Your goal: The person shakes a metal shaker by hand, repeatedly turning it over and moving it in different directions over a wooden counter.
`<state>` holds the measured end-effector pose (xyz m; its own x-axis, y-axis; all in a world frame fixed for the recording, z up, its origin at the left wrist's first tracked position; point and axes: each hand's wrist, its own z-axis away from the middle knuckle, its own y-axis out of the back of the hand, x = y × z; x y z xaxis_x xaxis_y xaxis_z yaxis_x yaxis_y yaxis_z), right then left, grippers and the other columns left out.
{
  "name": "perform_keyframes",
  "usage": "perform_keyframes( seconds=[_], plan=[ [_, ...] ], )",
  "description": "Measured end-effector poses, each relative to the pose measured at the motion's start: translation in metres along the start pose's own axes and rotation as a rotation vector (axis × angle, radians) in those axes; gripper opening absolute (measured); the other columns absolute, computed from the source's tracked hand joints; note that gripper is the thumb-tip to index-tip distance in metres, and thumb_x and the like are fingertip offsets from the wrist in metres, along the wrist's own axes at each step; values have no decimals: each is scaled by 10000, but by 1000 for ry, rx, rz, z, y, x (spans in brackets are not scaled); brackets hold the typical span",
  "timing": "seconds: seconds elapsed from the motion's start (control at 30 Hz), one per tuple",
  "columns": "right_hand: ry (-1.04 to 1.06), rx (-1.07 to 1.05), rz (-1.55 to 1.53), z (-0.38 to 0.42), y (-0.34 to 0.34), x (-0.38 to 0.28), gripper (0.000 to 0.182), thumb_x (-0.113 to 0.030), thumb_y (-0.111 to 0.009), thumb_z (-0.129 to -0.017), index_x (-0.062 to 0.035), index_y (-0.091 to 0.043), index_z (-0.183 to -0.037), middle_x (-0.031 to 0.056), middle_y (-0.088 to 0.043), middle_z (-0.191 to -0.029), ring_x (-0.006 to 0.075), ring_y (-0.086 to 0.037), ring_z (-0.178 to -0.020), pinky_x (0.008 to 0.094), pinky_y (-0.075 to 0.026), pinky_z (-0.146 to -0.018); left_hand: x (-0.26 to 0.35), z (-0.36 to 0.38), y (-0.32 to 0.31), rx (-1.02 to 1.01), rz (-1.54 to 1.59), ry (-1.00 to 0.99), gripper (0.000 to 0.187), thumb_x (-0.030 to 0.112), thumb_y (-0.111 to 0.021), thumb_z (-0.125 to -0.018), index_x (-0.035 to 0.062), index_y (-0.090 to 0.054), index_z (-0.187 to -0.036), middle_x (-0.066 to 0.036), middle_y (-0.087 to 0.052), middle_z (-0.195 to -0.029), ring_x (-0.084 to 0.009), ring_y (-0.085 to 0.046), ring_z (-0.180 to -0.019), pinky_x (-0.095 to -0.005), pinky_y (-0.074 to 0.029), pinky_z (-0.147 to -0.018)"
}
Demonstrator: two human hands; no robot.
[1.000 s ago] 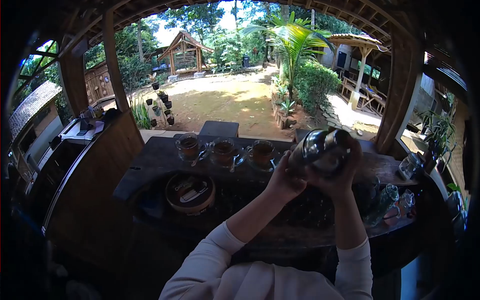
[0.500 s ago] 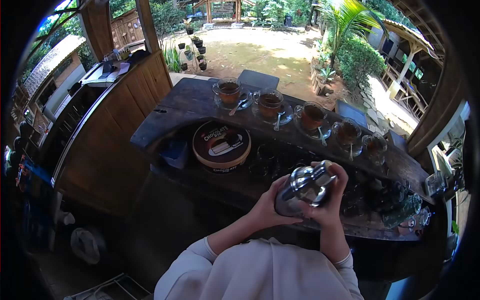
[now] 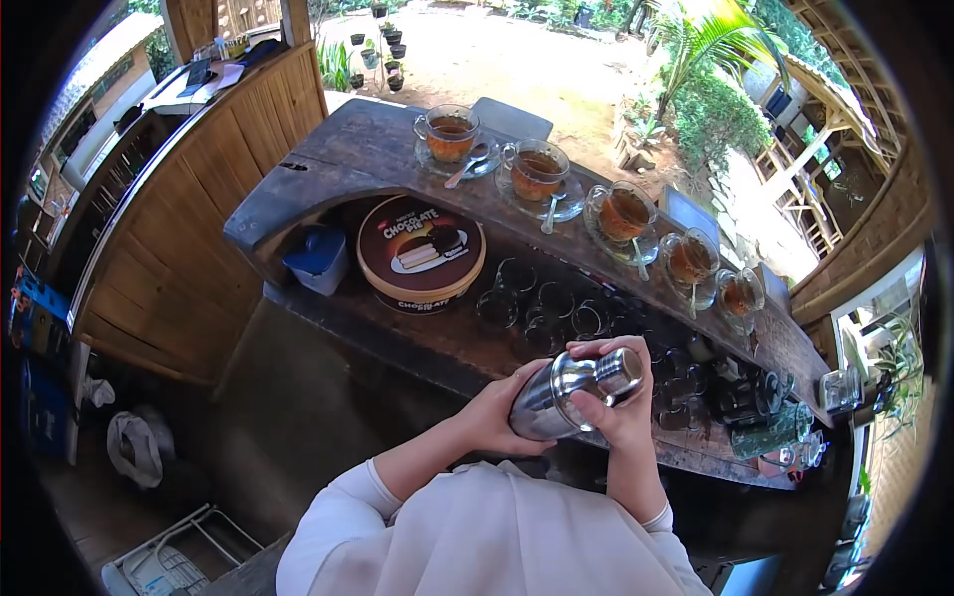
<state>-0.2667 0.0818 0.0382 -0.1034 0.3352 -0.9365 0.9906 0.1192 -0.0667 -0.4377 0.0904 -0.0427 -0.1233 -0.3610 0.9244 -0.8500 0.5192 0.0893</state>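
A shiny metal cocktail shaker (image 3: 545,405) is held tilted in front of my chest, its capped end toward the upper right. My left hand (image 3: 497,412) wraps around the shaker's body from the left. Around its shoulder and top, my right hand (image 3: 628,402) is closed, with the thumb pressed on the near side. Beyond the shaker, on the counter's upper ledge, stand several glass cups of tea, such as this teacup (image 3: 537,171), on glass saucers with spoons.
The dark wooden counter (image 3: 338,139) has a lower shelf holding a round chocolate pie tub (image 3: 422,253), a blue-lidded container (image 3: 318,260) and several empty glasses (image 3: 517,278). Glass jars (image 3: 780,432) sit at right. A folding chair (image 3: 164,571) and white bag (image 3: 134,447) are lower left.
The shaker, in both hands, now sits slightly lower and further left in view, its cap showing more sharply. The camera view has tilted, so the counter appears higher, and the picture is brighter.
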Motion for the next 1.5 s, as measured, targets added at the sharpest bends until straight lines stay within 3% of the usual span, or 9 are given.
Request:
perform_keyframes(
  seconds=[0.27,0.47,0.67,0.73,0.87,1.3,1.4,1.47,1.5],
  plan=[
    [22,16,15,14,11,-2,577,-176,-824,-604,-53,-445,-1021,138,-597,-922,279,-588,-942,451,-440,-905,-4,-2,-13,-108,22,-22,979,257,-806,-565,32,-273,-1355,-194,-579,-1112,-329,-606,-991,-360,-468,-869],
    [-125,179,-71,30,25,-9,649,-112,-812,-614,-32,-426,-1129,178,-578,-1065,269,-556,-1042,396,-441,-916,-7,-13,-20,-235,57,29,989,265,-807,-575,-2,-259,-1354,-203,-572,-1123,-310,-597,-1014,-354,-450,-897],
    [-33,-84,-247,15,68,-20,679,-298,-815,-590,21,-499,-1100,196,-546,-1075,272,-545,-1016,367,-430,-881,-13,-23,-29,-451,385,70,979,216,-813,-568,2,-276,-1358,-155,-563,-1158,-252,-560,-1068,-347,-391,-964],
    [-3,-307,-72,5,74,-30,511,-240,-806,-586,4,-568,-967,127,-547,-959,205,-529,-880,290,-410,-750,-9,-27,-32,-541,546,123,976,197,-813,-567,9,-278,-1361,-131,-546,-1186,-225,-530,-1096,-340,-361,-987],
    [116,-245,658,-12,53,-57,138,-146,-644,-715,-37,-577,-767,63,-496,-650,152,-473,-519,262,-357,-484,-7,-31,-26,-528,656,177,981,172,-818,-558,19,-279,-1363,-118,-535,-1191,-210,-516,-1101,-332,-360,-983],
    [65,-33,1123,-12,55,-17,155,-151,-543,-765,-74,-481,-646,86,-425,-416,304,-514,-415,358,-407,-425,-18,-19,-13,-282,93,124,976,250,-833,-568,14,-291,-1345,-159,-567,-1149,-247,-567,-1047,-331,-416,-924],
    [-122,-1,1056,-12,53,-23,110,-160,-597,-754,-63,-547,-762,71,-531,-519,228,-593,-526,341,-434,-507,-2,-25,-16,-217,50,184,994,218,-845,-557,15,-291,-1357,-138,-515,-1219,-221,-511,-1125,-334,-379,-967],
    [-3,106,424,-11,40,-41,360,-160,-695,-707,-49,-549,-1017,92,-631,-854,159,-616,-806,314,-455,-673,19,-39,-12,-68,90,12,996,233,-846,-556,5,-292,-1352,-146,-528,-1208,-223,-518,-1127,-332,-385,-965],
    [192,-6,356,-8,44,-38,745,-156,-812,-607,-38,-430,-1235,131,-526,-1180,178,-515,-1067,317,-422,-862,25,-43,-12,-4,119,-96,961,220,-830,-579,15,-303,-1355,-163,-556,-1176,-249,-548,-1111,-339,-416,-946]
  ],
)
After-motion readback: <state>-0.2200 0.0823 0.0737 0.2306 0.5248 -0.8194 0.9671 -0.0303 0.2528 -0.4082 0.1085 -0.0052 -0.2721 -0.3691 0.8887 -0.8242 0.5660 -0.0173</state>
